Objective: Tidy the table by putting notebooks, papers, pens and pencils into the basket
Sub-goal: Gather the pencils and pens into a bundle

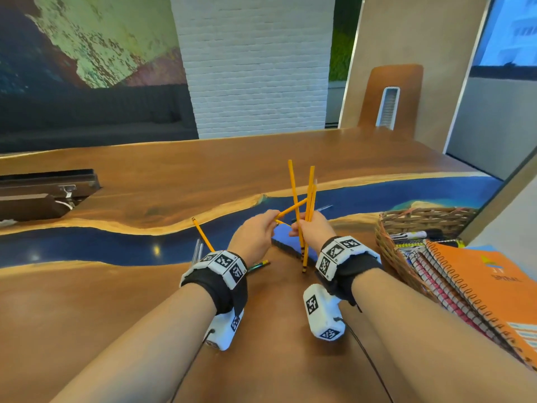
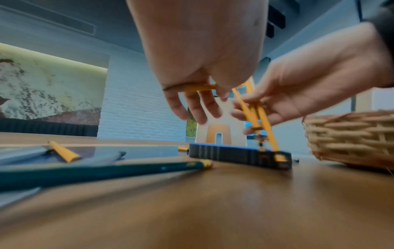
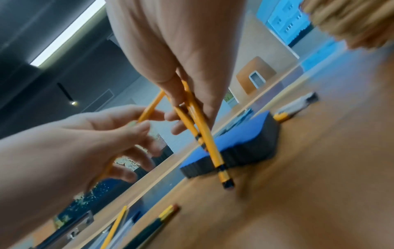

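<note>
My right hand (image 1: 303, 228) grips a bundle of several yellow pencils (image 1: 310, 199) upright, their eraser ends just above the table beside a blue foam block (image 1: 286, 242). My left hand (image 1: 273, 221) pinches one more yellow pencil (image 1: 290, 210) that crosses the bundle at a slant. In the right wrist view the bundle (image 3: 204, 134) runs down past the blue block (image 3: 241, 139). The wicker basket (image 1: 386, 251) stands at the right, holding spiral notebooks (image 1: 479, 286) and markers. One yellow pencil (image 1: 202, 234), a dark green pencil (image 1: 258, 265) and clear pens (image 1: 197, 254) lie on the table near my left wrist.
The wooden table (image 1: 145, 315) has a blue resin strip across it. An open cable hatch (image 1: 49, 193) sits at the far left. A pen (image 1: 324, 208) lies beyond my hands, and a marker (image 3: 298, 107) lies past the blue block. A chair back (image 1: 389, 97) stands at the far edge.
</note>
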A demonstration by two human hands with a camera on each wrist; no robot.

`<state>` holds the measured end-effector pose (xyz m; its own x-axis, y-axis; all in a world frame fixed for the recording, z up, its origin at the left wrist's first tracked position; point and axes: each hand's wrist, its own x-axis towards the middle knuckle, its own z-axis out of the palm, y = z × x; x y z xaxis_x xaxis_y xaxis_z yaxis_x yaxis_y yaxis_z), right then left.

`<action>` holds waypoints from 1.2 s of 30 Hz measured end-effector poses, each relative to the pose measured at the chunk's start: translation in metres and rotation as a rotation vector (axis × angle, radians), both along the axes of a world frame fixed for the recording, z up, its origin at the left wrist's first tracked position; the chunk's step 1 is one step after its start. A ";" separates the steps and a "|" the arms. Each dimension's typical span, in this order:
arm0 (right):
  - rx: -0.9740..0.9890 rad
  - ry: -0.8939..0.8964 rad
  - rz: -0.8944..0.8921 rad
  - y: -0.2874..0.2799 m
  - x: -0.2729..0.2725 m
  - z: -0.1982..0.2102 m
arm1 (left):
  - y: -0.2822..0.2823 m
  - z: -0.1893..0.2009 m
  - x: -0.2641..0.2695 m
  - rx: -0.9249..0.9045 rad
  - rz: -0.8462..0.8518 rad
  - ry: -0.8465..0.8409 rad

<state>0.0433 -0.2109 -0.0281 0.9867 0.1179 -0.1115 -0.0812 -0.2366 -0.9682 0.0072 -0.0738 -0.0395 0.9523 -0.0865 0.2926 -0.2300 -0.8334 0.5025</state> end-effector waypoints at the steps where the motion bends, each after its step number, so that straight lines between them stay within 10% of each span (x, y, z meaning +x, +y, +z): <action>1: 0.027 0.014 -0.018 -0.007 -0.001 0.002 | 0.004 0.004 0.003 0.014 0.037 -0.051; 5: 0.172 0.047 -0.088 -0.040 -0.006 0.012 | 0.019 0.028 0.011 0.084 0.220 -0.189; 12: 0.256 -0.008 0.030 -0.058 -0.033 0.026 | -0.027 0.053 -0.007 0.086 -0.046 -0.316; 18: 0.245 -0.050 0.020 -0.062 -0.042 0.031 | -0.085 0.061 -0.028 -0.274 -0.019 -0.253; 26: 0.092 -0.010 -0.026 -0.062 -0.039 0.040 | -0.118 0.064 -0.014 -0.250 -0.031 -0.286; 36: 0.011 -0.141 -0.067 -0.113 -0.036 0.050 | -0.157 0.065 0.001 -0.891 -0.293 0.195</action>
